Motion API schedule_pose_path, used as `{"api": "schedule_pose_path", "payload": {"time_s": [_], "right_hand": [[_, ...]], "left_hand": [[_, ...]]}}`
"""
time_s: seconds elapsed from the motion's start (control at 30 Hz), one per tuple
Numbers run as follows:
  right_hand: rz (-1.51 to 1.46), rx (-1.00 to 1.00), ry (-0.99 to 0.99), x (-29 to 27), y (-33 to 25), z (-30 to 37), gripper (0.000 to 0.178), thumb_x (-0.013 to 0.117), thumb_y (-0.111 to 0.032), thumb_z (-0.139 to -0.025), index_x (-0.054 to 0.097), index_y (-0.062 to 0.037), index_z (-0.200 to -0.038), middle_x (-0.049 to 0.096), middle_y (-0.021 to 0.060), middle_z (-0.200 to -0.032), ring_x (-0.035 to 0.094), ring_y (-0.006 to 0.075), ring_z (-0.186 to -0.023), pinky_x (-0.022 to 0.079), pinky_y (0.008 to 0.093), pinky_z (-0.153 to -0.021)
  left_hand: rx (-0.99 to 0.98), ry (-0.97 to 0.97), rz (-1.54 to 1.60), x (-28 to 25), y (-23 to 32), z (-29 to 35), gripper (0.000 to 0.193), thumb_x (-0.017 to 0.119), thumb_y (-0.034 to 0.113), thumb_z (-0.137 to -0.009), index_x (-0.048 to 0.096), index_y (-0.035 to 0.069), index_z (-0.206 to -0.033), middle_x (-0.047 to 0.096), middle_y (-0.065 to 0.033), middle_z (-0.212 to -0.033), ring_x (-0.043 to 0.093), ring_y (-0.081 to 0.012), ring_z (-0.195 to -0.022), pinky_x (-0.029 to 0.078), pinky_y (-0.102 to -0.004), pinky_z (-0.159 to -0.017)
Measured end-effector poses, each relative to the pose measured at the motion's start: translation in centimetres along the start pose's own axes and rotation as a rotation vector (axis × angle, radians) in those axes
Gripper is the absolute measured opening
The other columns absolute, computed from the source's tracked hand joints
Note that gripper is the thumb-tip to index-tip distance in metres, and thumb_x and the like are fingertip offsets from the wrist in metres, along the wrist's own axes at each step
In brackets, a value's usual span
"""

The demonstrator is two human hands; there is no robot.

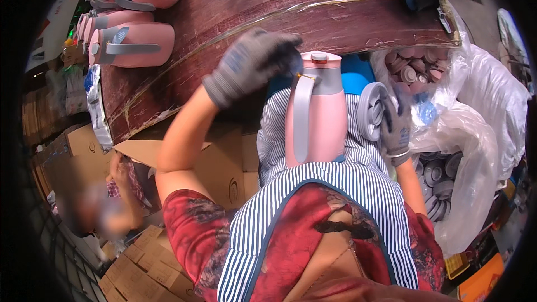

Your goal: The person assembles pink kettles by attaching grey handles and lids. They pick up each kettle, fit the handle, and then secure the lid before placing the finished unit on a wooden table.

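Observation:
A pink vacuum jug (327, 117) with a grey handle and collar stands upright on my lap, against a striped apron. A thin yellowish string loops at the top of its handle. My left hand (251, 64), in a grey glove, is beside the jug's top with its fingers curled together. Something small and bluish shows at its fingertips, too blurred to name. To the right of the jug, my gloved right hand (397, 126) grips a round grey lid (370, 112) by its edge, apart from the jug.
Several pink jugs (142, 45) lie sideways on the worn red-brown table (251, 22). On the right, plastic-lined containers hold pink round parts (411, 70) and grey lids (439, 176). Cardboard boxes (145, 263) and another person (106, 207) are at lower left.

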State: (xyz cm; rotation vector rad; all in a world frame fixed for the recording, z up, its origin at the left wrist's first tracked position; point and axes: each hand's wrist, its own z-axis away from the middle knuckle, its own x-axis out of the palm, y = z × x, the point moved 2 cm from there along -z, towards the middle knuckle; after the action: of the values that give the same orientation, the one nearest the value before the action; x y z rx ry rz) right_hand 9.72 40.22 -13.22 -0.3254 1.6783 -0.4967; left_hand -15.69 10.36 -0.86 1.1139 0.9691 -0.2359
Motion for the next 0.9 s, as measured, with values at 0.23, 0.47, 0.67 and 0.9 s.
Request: {"api": "schedule_pose_path", "payload": {"time_s": [0.23,0.47,0.67,0.9], "right_hand": [[-0.171,-0.028,-0.099,0.2,-3.6,0.0,0.095,0.076,-0.046,-0.076,0.036,-0.0021,-0.150,0.040,0.0241,-0.152,0.034,0.0455,-0.141,0.026,0.0534,-0.116],[-0.238,-0.124,0.091,3.0,-0.2,-0.2,0.073,0.066,-0.029,-0.088,0.037,-0.0066,-0.152,0.051,0.0202,-0.142,0.055,0.0336,-0.122,0.044,0.0421,-0.103],[-1.221,0.160,0.187,0.4,-1.3,4.5,0.060,0.058,-0.042,-0.099,0.049,0.0026,-0.138,0.065,0.0022,-0.107,0.055,0.0073,-0.080,0.046,0.0215,-0.072],[-0.993,-0.339,0.301,-5.8,-12.3,-0.2,0.083,0.053,-0.056,-0.098,0.032,0.0030,-0.152,0.038,0.0218,-0.153,0.038,0.0369,-0.141,0.029,0.0471,-0.116]], "left_hand": [[0.445,0.002,-0.037,1.3,3.9,0.9,0.047,0.069,0.014,-0.081,0.069,0.023,-0.128,0.031,-0.0188,-0.161,0.017,-0.0451,-0.151,0.017,-0.0560,-0.121],[0.306,0.172,0.318,7.0,2.0,-1.6,0.031,0.068,0.028,-0.093,0.072,0.015,-0.121,0.041,-0.0167,-0.153,0.047,-0.0329,-0.135,0.041,-0.0441,-0.110],[-0.118,0.763,-0.155,5.2,4.0,7.0,0.027,0.065,0.023,-0.090,0.073,0.014,-0.114,0.061,-0.0142,-0.126,0.059,-0.0321,-0.119,0.046,-0.0394,-0.102],[-0.455,1.167,-0.090,3.5,5.1,14.6,0.032,0.058,0.032,-0.099,0.069,0.005,-0.112,0.063,-0.0167,-0.113,0.062,-0.0351,-0.103,0.049,-0.0404,-0.089]]}}
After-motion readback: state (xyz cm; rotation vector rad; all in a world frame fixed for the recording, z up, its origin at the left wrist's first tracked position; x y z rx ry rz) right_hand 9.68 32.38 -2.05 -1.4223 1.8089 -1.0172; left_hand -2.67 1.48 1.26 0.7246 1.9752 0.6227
